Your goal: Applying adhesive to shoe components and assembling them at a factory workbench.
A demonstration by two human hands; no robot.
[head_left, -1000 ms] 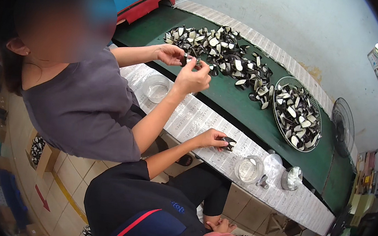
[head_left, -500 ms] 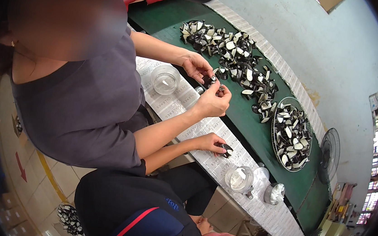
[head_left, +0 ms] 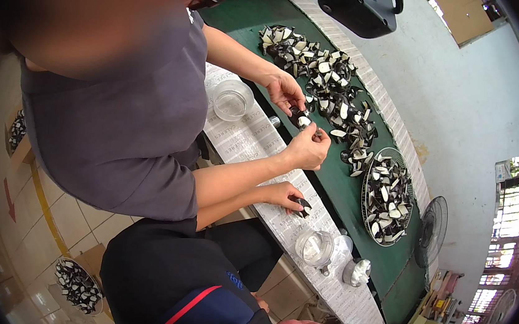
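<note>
My left hand, coming from a black sleeve, pinches a small black-and-white piece that looks like a shoe heel. It rests low over the paper-covered ledge. A patch of skin near my dark lap may be my right hand, but its fingers are hidden. A round clear jar with something white inside stands nearest my left hand on the right. Past my arm, a co-worker in grey holds another black-and-white heel between both hands.
Many similar pieces lie in a heap on the green table and in a wire basket. Another jar, a container with crumpled white material and a fan stand nearby. A filled basket sits on the floor.
The whole view has shifted, with the wire basket and jars now further left. The co-worker's hands have turned their heel slightly. My left hand still grips its piece over the ledge.
</note>
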